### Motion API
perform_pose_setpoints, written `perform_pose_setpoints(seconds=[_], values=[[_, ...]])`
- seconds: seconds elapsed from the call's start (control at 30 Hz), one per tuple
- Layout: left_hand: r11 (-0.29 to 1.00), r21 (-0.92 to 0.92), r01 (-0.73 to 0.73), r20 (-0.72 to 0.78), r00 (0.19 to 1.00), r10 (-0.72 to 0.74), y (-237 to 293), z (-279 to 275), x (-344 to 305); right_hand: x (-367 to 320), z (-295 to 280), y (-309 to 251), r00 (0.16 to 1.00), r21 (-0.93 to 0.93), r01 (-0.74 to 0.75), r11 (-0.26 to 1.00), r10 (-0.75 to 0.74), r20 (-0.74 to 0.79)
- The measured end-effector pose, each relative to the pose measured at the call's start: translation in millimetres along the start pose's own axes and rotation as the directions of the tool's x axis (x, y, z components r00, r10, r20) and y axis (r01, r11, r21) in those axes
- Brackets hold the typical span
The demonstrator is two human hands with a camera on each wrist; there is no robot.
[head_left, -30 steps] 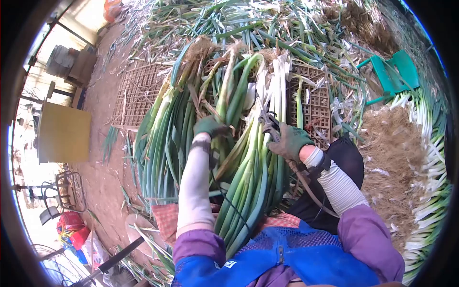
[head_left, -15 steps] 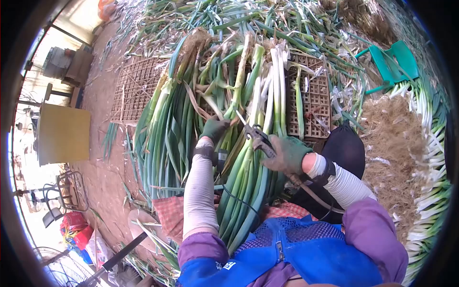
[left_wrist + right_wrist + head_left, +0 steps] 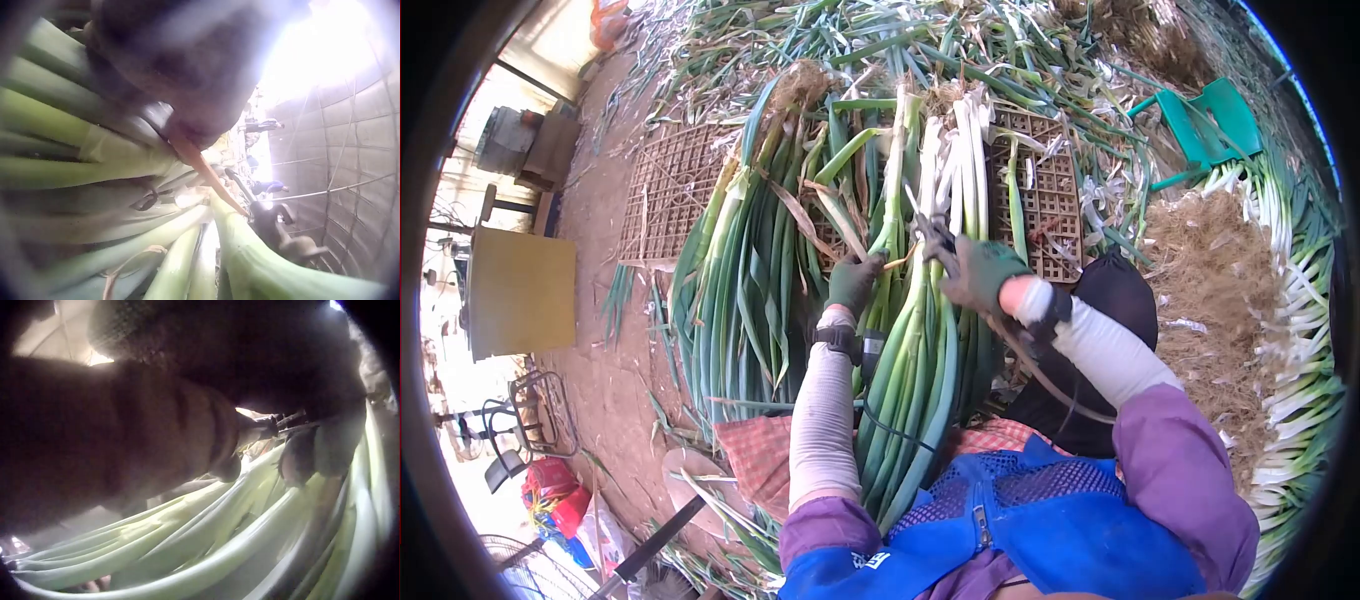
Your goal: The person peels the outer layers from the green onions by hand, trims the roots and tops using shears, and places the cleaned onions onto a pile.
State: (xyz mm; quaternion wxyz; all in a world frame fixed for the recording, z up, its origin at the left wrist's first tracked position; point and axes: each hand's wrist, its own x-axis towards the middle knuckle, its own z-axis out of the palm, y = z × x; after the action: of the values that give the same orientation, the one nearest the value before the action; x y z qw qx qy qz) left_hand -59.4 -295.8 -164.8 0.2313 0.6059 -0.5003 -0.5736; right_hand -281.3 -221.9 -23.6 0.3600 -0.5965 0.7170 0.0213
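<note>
My left hand [image 3: 855,283], in a dark green glove, grips a leek [image 3: 890,190] whose root end points away from me. A dry orange-brown leaf strip [image 3: 206,175] sticks out at its fingertips in the left wrist view. My right hand [image 3: 988,273], gloved too, holds an air blow gun [image 3: 936,236], its thin nozzle pointing up and left beside that leek. From the gun a hose [image 3: 1040,378] runs down to the right. Under and between both hands lie long green leaves [image 3: 910,370]. Several white peeled leeks [image 3: 972,160] lie just beyond the right hand.
Unpeeled leeks [image 3: 735,250] are heaped at left over a brown plastic crate [image 3: 665,190]. Another crate [image 3: 1040,215] shows at right. Leaf scraps [image 3: 830,40] cover the ground ahead. At far right are a green plastic stool [image 3: 1210,125], root trimmings [image 3: 1215,290] and rows of white leeks [image 3: 1295,400].
The left hand has shifted right and now has a leek stalk upright in its grip. The right hand has moved up and slightly left with the blow gun, its nozzle now pointing more forward.
</note>
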Motion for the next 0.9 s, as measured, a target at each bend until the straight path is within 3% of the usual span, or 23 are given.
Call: perform_pose_setpoints(seconds=[0.13,0.23,0.27,0.57,0.7,0.73,0.77,0.83,0.9], values=[[0.994,-0.110,0.014,0.030,0.999,-0.010,-5,0,2,59,-24,-11,0.996,-0.059,-0.080,0.995,0.078,-0.045],[0.993,-0.111,0.033,0.041,0.999,-0.029,-9,-1,1,74,-46,-14,0.996,0.014,-0.084,0.996,0.084,0.015],[0.990,-0.143,-0.012,0.053,0.998,0.019,-17,-1,5,87,-42,-10,0.996,-0.076,-0.070,0.995,0.065,-0.062],[0.944,-0.311,0.112,0.164,0.984,-0.063,-17,-5,-7,99,-41,-5,0.989,-0.095,-0.076,0.993,0.063,-0.136],[0.913,-0.399,0.080,0.196,0.981,-0.001,-54,-31,15,65,-43,-26,1.000,-0.127,0.012,0.992,-0.012,0.005],[0.887,-0.430,0.169,0.255,0.965,-0.060,-46,-37,14,60,-33,-25,0.998,-0.159,-0.002,0.987,0.012,0.058],[0.768,-0.605,0.213,0.291,0.956,-0.035,-39,-37,10,53,-23,-21,0.995,-0.161,0.001,0.987,0.015,0.101],[0.739,-0.614,0.278,0.385,0.923,-0.027,-46,-52,14,19,-21,-28,0.981,-0.160,0.113,0.981,-0.085,0.175],[0.706,-0.677,0.208,0.371,0.925,0.084,-34,-33,6,0,-18,-29,0.965,-0.185,0.135,0.973,-0.087,0.247]])
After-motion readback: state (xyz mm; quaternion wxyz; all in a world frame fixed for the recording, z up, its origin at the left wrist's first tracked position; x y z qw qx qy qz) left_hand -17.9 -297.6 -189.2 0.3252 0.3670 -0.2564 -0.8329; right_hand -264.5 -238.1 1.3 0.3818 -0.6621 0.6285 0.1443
